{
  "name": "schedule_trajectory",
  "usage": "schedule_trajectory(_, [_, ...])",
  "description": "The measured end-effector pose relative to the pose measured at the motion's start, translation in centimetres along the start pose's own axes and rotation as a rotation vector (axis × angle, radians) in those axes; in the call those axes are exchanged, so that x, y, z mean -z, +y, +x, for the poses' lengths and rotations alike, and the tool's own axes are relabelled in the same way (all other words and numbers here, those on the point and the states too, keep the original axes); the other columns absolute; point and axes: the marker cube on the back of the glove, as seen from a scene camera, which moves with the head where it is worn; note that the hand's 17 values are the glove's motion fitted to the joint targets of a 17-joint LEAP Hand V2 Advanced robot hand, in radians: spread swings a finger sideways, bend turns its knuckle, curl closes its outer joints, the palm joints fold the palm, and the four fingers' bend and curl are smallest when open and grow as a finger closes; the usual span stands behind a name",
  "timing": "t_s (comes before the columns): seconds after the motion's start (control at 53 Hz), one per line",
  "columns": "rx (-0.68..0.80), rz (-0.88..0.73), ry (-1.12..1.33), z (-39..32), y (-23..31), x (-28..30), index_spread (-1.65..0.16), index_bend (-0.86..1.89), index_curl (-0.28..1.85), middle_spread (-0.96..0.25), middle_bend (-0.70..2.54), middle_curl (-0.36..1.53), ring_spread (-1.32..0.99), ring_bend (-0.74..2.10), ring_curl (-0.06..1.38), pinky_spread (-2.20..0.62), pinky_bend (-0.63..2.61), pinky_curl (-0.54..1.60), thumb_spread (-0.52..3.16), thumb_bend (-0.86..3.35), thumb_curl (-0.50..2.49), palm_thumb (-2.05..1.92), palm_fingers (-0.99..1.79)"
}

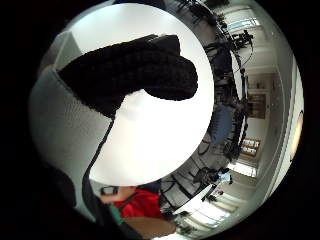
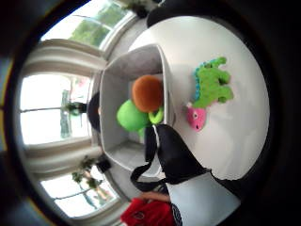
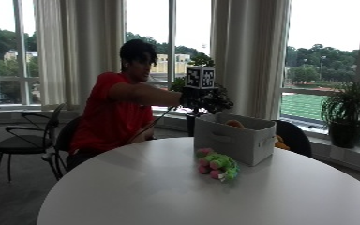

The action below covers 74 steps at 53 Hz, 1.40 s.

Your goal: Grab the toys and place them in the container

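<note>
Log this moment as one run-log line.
hand: above container, holding nothing visible | in container: orange toy, green toy | on table: green-pink dinosaur toy

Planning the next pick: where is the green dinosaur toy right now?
In the outside view the green dinosaur toy lies on the white table, just in front of the grey container, outside it.

White round table, plain, no pattern. Container light grey outside & in. Inside it: an orange-brown toy and a bright green toy. Beside the container on the table, a dinosaur toy: lime green w/ a teal ridge along the back, pink head; from the outside view it reads green w/ pink blobs. Right hand in a black knit-textured glove. Person's shirt red. Curtains pale beige.
</note>
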Motion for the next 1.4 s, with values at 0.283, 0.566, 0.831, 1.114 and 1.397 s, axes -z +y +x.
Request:
schedule_trajectory(0.283, [-0.079, -0.015, -0.014, 4.0, -2.9, -7.0, -0.37, 0.01, 0.29, -0.01, 0.1, 0.18, 0.08, 0.2, 0.31, 0.12, 1.39, 0.36, 1.2, -0.02, 0.42, 0.05, -0.33])
schedule_trajectory(0.566, [-0.08, -0.144, -0.012, 2.3, -6.2, -14.6, -0.34, 0.06, 0.18, 0.01, 0.09, 0.17, 0.09, 0.17, 0.29, 0.12, 1.43, 0.37, 1.14, -0.03, 0.37, 0.0, -0.34])
schedule_trajectory(0.831, [-0.081, -0.258, 0.087, 1.8, -8.2, -18.6, -0.34, 0.08, 0.15, 0.02, 0.07, 0.15, 0.1, 0.13, 0.25, 0.12, 1.55, 0.39, 1.05, -0.04, 0.34, -0.02, -0.35])
schedule_trajectory(1.114, [-0.051, -0.352, 0.105, 2.9, -8.2, -17.9, -0.37, 0.03, 0.1, 0.01, 0.12, 0.14, 0.07, 0.64, 0.37, -0.06, 1.48, 0.36, 1.1, 0.0, 0.33, 0.08, -0.04])
schedule_trajectory(1.397, [0.013, -0.065, 0.033, 2.7, -5.5, -17.9, -0.43, 0.32, 0.17, -0.2, 0.37, 0.22, -0.33, 1.05, 0.47, -0.36, 1.33, 0.32, 1.11, 0.27, 0.5, 0.64, 0.92])
